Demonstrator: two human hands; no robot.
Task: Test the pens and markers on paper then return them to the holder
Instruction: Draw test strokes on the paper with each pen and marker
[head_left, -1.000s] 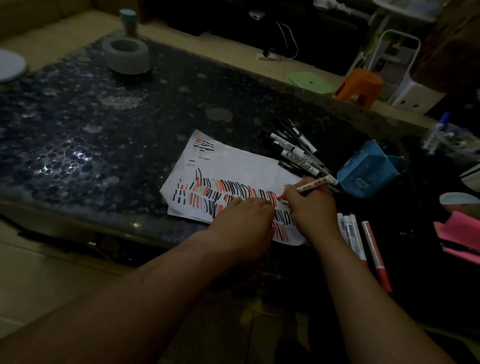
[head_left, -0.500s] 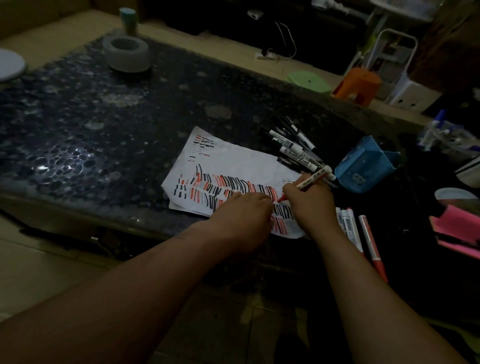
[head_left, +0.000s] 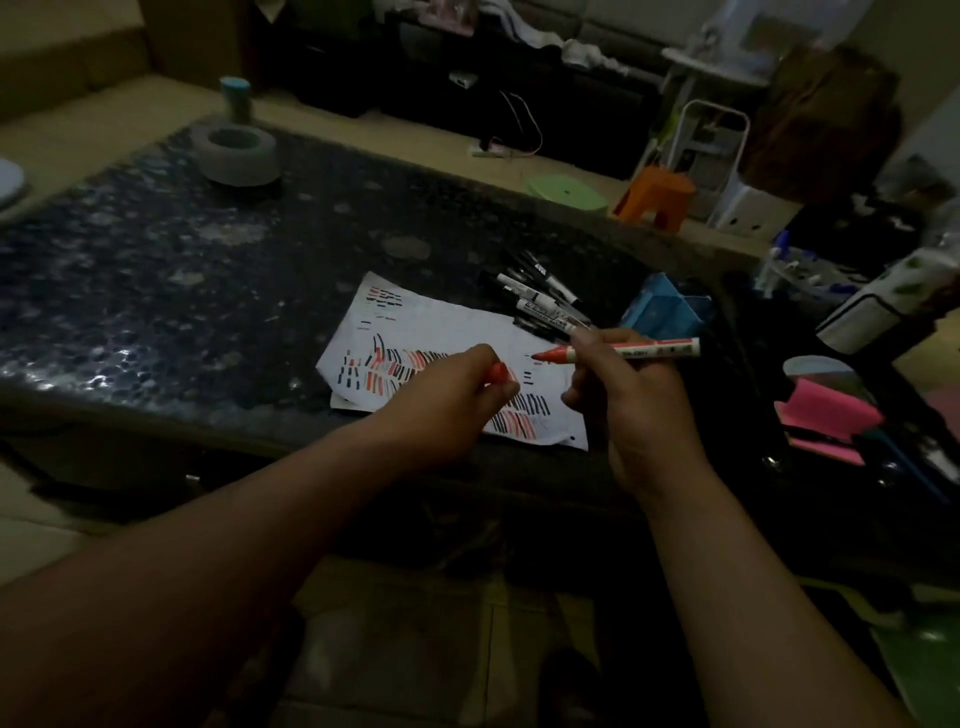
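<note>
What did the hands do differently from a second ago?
The right hand lifted the red marker off the paper, tip now pointing left. The left hand stopped pressing the paper and now pinches a red cap. The paper, marker pile and blue holder stayed put.

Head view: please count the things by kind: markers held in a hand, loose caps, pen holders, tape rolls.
red marker, in the right hand: 1
red cap, in the left hand: 1
blue holder: 1
tape roll: 1
Total: 4
The black markers in the pile overlap too much to count.
</note>
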